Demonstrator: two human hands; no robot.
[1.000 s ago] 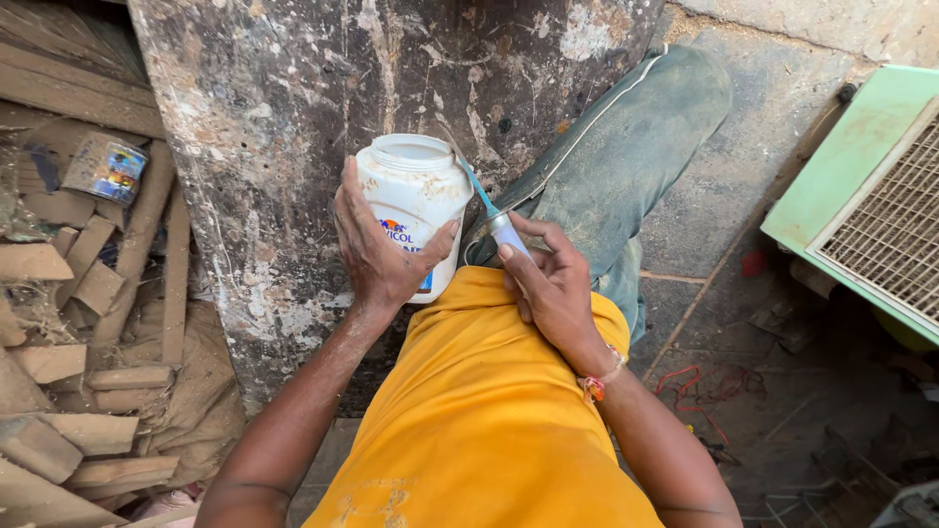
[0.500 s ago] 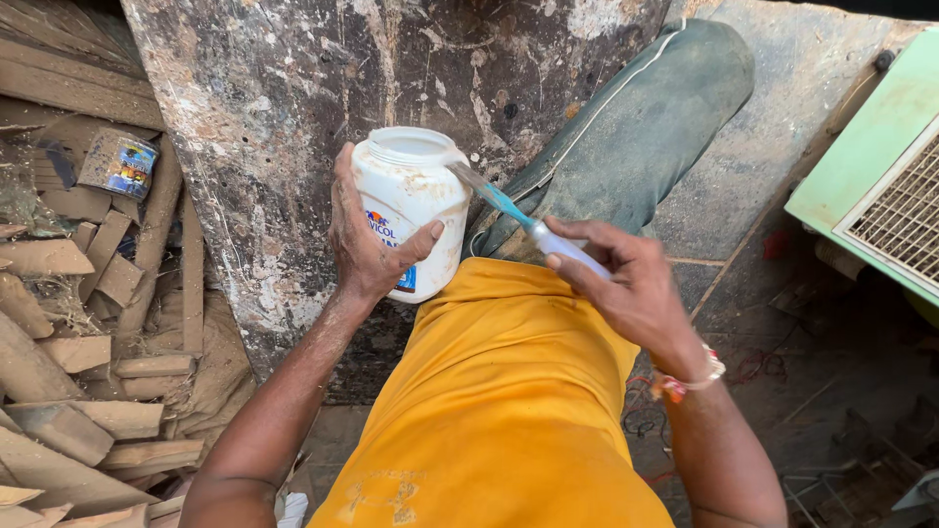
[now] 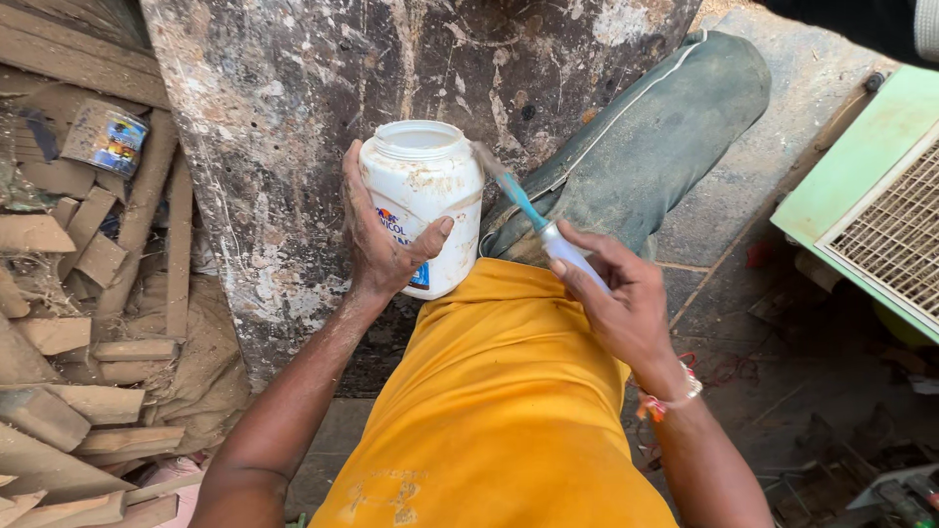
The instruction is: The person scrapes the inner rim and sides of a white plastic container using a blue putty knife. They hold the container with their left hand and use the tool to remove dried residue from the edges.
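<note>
My left hand (image 3: 380,240) grips a white plastic jar (image 3: 425,191) with no lid, held upright against my knee in front of a stained board (image 3: 293,117). My right hand (image 3: 616,293) holds a toothbrush (image 3: 533,220) with a white and teal handle. Its head points up and left, just beside the jar's rim and outside the jar. My yellow shirt (image 3: 499,401) fills the lower middle of the view.
A pile of wood offcuts (image 3: 78,323) and a small tin can (image 3: 106,137) lie at the left. My leg in dark trousers (image 3: 655,137) stretches to the upper right. A green framed mesh panel (image 3: 880,205) stands at the right, with debris on the floor below it.
My right hand has drawn the toothbrush away to the right of the jar. The jar stays in my left hand, and the view has shifted slightly.
</note>
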